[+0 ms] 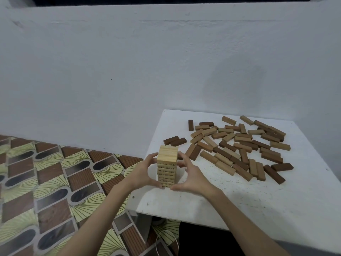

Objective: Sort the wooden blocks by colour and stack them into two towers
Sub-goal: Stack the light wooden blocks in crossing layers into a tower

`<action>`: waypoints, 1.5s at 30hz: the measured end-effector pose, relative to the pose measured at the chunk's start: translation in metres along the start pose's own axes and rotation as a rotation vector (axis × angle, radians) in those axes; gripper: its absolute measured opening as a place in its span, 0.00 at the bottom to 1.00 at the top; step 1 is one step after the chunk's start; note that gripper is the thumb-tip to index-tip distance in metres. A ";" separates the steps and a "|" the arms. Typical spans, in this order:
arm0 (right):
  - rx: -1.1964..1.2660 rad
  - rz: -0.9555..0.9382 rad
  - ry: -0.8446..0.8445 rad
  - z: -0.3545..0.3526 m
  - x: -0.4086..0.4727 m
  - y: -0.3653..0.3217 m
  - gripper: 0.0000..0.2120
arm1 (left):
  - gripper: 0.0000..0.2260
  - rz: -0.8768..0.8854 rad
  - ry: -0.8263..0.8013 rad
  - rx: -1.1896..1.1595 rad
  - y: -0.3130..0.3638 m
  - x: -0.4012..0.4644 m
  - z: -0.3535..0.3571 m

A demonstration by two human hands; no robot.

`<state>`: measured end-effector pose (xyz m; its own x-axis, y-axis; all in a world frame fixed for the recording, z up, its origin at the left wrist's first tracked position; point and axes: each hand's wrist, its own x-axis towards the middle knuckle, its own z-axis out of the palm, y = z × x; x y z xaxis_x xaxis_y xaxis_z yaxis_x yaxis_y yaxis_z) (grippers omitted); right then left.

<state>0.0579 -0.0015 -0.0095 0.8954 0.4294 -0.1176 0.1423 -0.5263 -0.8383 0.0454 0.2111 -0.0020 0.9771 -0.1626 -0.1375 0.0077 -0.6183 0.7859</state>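
Squaring of the pale tower is under way near the surface's left edge: the left hand and right hand are cupping it from either side, fingers curved and touching its walls, thumbs meeting near its base. Brown blocks are lying scattered toward the far right corner, unstacked. The next move is probably calling for starting the second, darker tower without jarring the first.

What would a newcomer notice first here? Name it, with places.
A pale block tower stands near the white table's left edge, with the left hand and right hand cupped around it. Right of it lies a scatter of loose brown blocks.
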 end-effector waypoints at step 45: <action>0.088 -0.081 0.059 0.008 0.007 -0.003 0.51 | 0.45 -0.006 -0.031 -0.205 -0.004 0.011 0.009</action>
<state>0.0598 0.0089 -0.0120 0.9061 0.4226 -0.0178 0.1804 -0.4241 -0.8874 0.0539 0.2050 -0.0122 0.9698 -0.1851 -0.1590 0.0601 -0.4503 0.8908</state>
